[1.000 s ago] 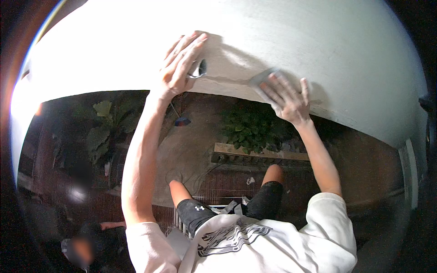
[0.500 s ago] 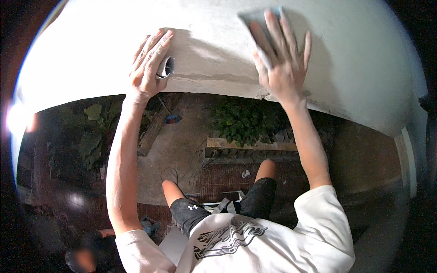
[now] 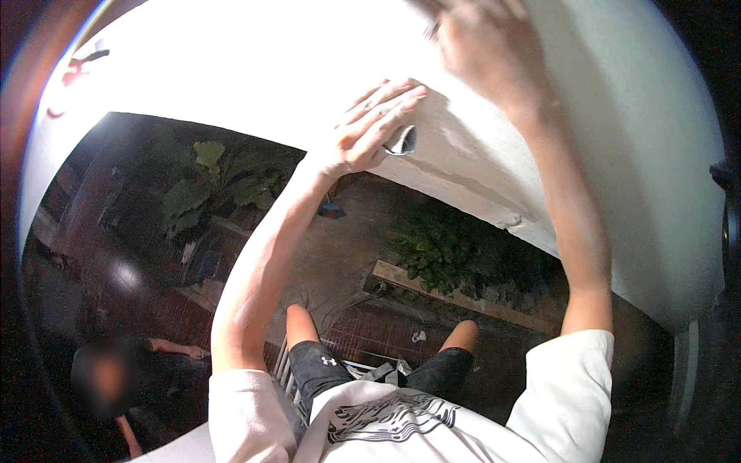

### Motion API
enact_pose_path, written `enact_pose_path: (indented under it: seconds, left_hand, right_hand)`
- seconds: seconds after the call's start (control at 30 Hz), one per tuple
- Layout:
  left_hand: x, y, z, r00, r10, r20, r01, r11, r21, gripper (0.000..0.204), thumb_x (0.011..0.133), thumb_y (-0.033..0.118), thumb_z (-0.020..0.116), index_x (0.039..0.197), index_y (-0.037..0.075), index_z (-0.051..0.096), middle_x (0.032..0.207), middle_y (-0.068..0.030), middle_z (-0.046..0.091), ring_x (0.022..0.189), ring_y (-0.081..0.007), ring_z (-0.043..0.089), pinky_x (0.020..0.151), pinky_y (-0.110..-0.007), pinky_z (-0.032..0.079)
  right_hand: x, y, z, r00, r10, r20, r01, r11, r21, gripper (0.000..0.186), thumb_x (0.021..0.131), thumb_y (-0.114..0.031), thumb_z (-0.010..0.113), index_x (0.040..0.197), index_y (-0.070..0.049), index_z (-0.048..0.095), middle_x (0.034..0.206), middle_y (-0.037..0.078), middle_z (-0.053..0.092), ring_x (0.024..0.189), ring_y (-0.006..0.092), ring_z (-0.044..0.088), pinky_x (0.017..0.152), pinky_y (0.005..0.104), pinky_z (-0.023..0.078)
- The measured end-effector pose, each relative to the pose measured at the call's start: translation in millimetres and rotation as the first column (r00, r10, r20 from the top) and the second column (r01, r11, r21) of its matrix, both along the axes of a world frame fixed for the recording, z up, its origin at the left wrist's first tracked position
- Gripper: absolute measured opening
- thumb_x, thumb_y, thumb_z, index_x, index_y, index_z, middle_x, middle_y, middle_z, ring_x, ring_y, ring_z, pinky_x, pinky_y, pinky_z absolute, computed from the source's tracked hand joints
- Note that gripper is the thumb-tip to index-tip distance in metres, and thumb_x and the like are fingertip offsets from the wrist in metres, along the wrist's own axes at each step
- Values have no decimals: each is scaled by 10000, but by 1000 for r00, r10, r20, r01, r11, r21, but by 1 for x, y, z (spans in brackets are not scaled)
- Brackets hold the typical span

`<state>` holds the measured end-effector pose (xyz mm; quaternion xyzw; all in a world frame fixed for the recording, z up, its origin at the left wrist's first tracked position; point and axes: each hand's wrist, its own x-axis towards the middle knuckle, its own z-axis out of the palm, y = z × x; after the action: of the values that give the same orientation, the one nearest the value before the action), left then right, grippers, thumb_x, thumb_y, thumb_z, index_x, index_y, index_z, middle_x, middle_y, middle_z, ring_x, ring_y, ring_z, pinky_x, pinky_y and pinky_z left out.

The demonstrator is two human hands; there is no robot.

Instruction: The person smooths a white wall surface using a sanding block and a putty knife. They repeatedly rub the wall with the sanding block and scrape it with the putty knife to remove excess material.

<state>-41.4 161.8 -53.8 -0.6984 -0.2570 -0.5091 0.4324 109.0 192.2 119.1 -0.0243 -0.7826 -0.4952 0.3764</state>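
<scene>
My left hand [image 3: 374,127] lies against the white wall surface [image 3: 293,100] with fingers stretched out together. A small rolled grey-and-white sheet, like sandpaper [image 3: 402,140], is tucked under its thumb side. Farther up and to the right, my right hand [image 3: 494,54] is smeared by motion and partly cut off by the top edge. A dark edge shows beside its fingers, apparently the grey sandpaper sheet seen under that hand a moment ago; most of it is hidden.
Below the wall's chipped lower edge [image 3: 513,221] are leafy plants [image 3: 436,255] and a pale planter ledge [image 3: 494,299]. A person in dark clothes [image 3: 154,370] is low at the left. My knees and black shorts [image 3: 440,370] show beneath me.
The view has turned, tilting the wall's edge down to the right. My right hand has moved up, out toward the top edge. My left hand still rests on the wall with the roll.
</scene>
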Motion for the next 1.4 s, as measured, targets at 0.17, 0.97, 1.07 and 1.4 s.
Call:
enact_pose_path:
  seconds: [0.17, 0.97, 1.07, 1.4]
  left_hand:
    - [-1, 2, 2, 999, -42, -9, 42, 999, 23, 466, 822, 33, 658, 1270, -1, 536, 1280, -128, 599, 1206, -283, 564, 1024, -452, 459]
    - [-13, 11, -28, 989, 141, -51, -144, 988, -61, 299, 741, 62, 674, 1035, 89, 626, 979, -83, 668, 937, -247, 661, 767, -366, 556]
    - [-12, 7, -17, 998, 60, -14, -59, 996, 68, 307, 746, 68, 695, 1041, 54, 610, 992, -79, 671, 958, -238, 663, 790, -369, 559]
    - [-13, 10, -19, 997, 72, -8, -71, 994, 86, 477, 714, -10, 668, 1176, 21, 554, 1056, -126, 658, 974, -293, 666, 815, -363, 590]
  right_hand:
    - [-44, -4, -14, 964, 203, 174, -183, 975, -123, 366, 964, -158, 435, 1291, -259, 563, 1401, -24, 504, 1366, 106, 372, 1200, 461, 106]
    - [-216, -59, -47, 881, 101, 462, -34, 988, -151, 430, 875, -324, 562, 1252, -120, 544, 1326, 134, 527, 1294, 207, 437, 1116, 510, 279]
    - [-211, -58, -40, 870, 55, 490, 28, 987, -159, 401, 868, -299, 563, 1218, -102, 567, 1299, 146, 545, 1276, 216, 456, 1112, 504, 286]
    - [-178, -42, -39, 828, -107, 551, 265, 939, -217, 318, 847, -215, 565, 1103, -42, 643, 1210, 188, 604, 1215, 246, 519, 1099, 483, 310]
